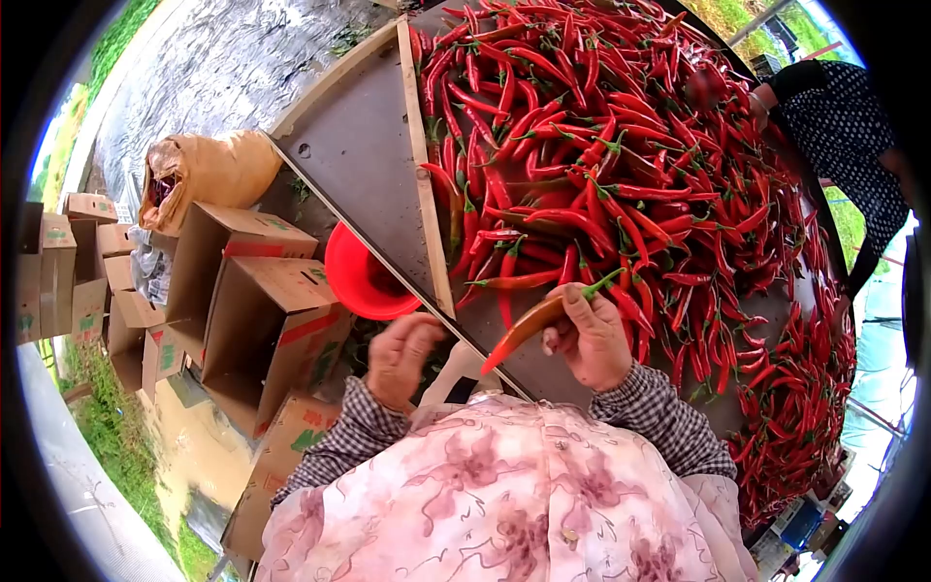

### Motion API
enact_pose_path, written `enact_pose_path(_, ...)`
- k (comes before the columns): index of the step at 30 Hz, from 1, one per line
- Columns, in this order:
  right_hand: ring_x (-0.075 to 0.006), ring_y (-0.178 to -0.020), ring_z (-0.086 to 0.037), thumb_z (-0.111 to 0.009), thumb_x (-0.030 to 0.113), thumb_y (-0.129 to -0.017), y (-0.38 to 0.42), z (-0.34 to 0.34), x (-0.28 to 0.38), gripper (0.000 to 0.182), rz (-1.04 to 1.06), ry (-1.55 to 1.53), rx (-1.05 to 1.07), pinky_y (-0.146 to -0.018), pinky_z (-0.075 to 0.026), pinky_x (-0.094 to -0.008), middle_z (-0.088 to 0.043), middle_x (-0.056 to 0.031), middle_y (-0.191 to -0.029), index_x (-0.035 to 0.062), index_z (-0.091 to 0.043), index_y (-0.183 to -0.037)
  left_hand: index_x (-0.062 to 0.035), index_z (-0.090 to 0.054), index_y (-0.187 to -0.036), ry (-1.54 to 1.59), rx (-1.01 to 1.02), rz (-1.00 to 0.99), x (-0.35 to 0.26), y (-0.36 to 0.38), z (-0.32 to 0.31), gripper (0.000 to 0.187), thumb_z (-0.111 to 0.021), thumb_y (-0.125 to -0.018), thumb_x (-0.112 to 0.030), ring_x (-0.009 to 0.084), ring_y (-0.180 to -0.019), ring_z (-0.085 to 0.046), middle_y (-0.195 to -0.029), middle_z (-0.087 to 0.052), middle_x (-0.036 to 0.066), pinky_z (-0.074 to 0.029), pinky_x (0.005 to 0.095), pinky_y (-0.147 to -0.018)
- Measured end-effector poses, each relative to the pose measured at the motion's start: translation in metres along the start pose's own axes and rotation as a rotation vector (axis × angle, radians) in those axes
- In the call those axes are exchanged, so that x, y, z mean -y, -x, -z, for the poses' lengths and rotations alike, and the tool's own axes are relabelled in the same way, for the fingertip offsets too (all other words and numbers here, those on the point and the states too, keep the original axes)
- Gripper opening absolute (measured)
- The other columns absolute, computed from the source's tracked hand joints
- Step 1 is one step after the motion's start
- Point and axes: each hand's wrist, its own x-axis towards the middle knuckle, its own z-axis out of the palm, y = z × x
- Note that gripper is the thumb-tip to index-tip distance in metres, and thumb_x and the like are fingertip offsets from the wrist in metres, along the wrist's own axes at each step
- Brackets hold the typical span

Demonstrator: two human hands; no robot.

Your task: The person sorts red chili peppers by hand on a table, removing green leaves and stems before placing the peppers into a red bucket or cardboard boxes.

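Glossy smooth chillies (621,194), matt cardboard boxes (272,320), seemingly wooden batten (427,165), shiny plastic funnel (364,276)

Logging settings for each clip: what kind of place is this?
Probably an outdoor farm sorting spot: a table heaped with red chili peppers, cardboard boxes beside it, grass around. The right hand holds one pepper.

Counter (364,145): a flat grey board surface, divided by a pale wooden batten (424,145). Beyond the batten lay a deep heap of red chilli peppers (630,165), green-stemmed, spread to the far edge; the near strip lay bare.
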Motion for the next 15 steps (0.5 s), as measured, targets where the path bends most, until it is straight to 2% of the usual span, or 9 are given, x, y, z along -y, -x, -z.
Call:
enact_pose_path(2,-0.0129,-0.057,-0.058,-0.056,0.027,-0.090,-0.002,-0.003,-0.001,0.023,-0.082,-0.009,-0.045,-0.053,-0.048,-0.0251,-0.061,-0.0059,-0.076,0.0043,-0.055,-0.092,0.0043,-0.055,-0.109,0.029,0.272,-0.001,-0.008,-0.008,-0.021,0.030,-0.042,-0.096,-0.020,0.0094,-0.075,-0.052,-0.088,-0.060,0.005,-0.044,0.0225,-0.069)
enact_pose_path(5,-0.0133,-0.057,-0.058,-0.056,0.023,-0.090,-0.006,-0.005,-0.003,0.019,-0.121,-0.049,0.025,-0.054,-0.047,-0.0251,-0.061,-0.0060,-0.077,0.0046,-0.056,-0.091,0.0038,-0.056,-0.105,0.262,0.569,0.321,-0.019,-0.020,-0.032,0.035,-0.039,-0.097,-0.026,0.0086,-0.066,-0.050,-0.074,-0.056,0.001,-0.042,0.0220,-0.062)
enact_pose_path(6,-0.0133,-0.067,-0.058,-0.058,0.022,-0.089,-0.007,-0.002,-0.005,0.018,-0.123,-0.068,0.088,-0.059,-0.046,-0.0249,-0.060,-0.0061,-0.083,0.0051,-0.055,-0.094,0.0038,-0.056,-0.105,0.261,0.585,0.319,-0.013,-0.021,-0.030,0.035,-0.039,-0.097,-0.026,0.0086,-0.066,-0.050,-0.074,-0.056,0.001,-0.042,0.0220,-0.062)
enact_pose_path(8,-0.0129,-0.075,-0.057,-0.059,0.021,-0.088,-0.011,0.006,-0.016,0.021,-0.139,-0.083,0.126,-0.063,-0.046,-0.0253,-0.059,-0.0059,-0.088,0.0051,-0.054,-0.100,0.0037,-0.058,-0.101,0.630,0.497,0.517,0.005,-0.018,-0.023,0.032,-0.042,-0.096,-0.023,0.0069,-0.062,-0.047,-0.068,-0.053,-0.001,-0.039,0.0210,-0.057)
enact_pose_path(10,-0.0116,-0.091,-0.052,-0.063,0.016,-0.085,-0.008,0.006,-0.019,0.038,-0.067,0.154,0.171,-0.077,-0.045,-0.0262,-0.053,-0.0056,-0.104,0.0063,-0.046,-0.117,0.0038,-0.059,-0.096,0.141,0.241,0.272,0.005,-0.008,-0.016,0.027,-0.045,-0.094,-0.019,0.0058,-0.058,-0.044,-0.066,-0.051,-0.001,-0.035,0.0204,-0.052)
enact_pose_path(11,-0.0101,-0.092,-0.050,-0.066,0.013,-0.082,-0.004,0.013,-0.021,0.050,-0.068,0.181,0.165,-0.080,-0.045,-0.0263,-0.050,-0.0051,-0.110,0.0065,-0.042,-0.124,0.0046,-0.058,-0.097,0.243,-0.008,0.312,0.000,-0.002,-0.014,0.026,-0.044,-0.093,-0.017,0.0058,-0.059,-0.044,-0.066,-0.051,-0.002,-0.035,0.0201,-0.053)
enact_pose_path(13,-0.0128,-0.092,-0.051,-0.071,0.010,-0.077,0.011,0.037,-0.028,0.048,0.074,0.478,0.082,-0.082,-0.045,-0.0264,-0.048,-0.0053,-0.109,0.0061,-0.047,-0.118,0.0057,-0.056,-0.100,0.070,-0.262,0.022,0.042,0.011,0.023,0.027,-0.043,-0.095,-0.018,0.0027,-0.055,-0.040,-0.065,-0.049,-0.004,-0.031,0.0168,-0.049)
enact_pose_path(14,-0.0128,-0.092,-0.051,-0.071,0.010,-0.077,0.019,0.048,-0.028,0.048,0.086,0.476,0.053,-0.082,-0.045,-0.0264,-0.048,-0.0053,-0.109,0.0061,-0.047,-0.118,0.0042,-0.056,-0.096,0.136,-0.369,0.062,0.061,0.014,0.042,0.026,-0.043,-0.096,-0.018,0.0007,-0.052,-0.034,-0.062,-0.043,-0.006,-0.027,0.0157,-0.046)
enact_pose_path(15,-0.0133,-0.090,-0.051,-0.072,0.010,-0.075,0.029,0.060,-0.026,0.047,0.313,0.811,-0.007,-0.079,-0.044,-0.0259,-0.048,-0.0059,-0.107,0.0055,-0.048,-0.116,0.0023,-0.057,-0.093,-0.016,-0.509,0.126,0.064,0.016,0.047,0.026,-0.044,-0.096,-0.020,0.0001,-0.050,-0.030,-0.061,-0.038,-0.008,-0.024,0.0161,-0.045)
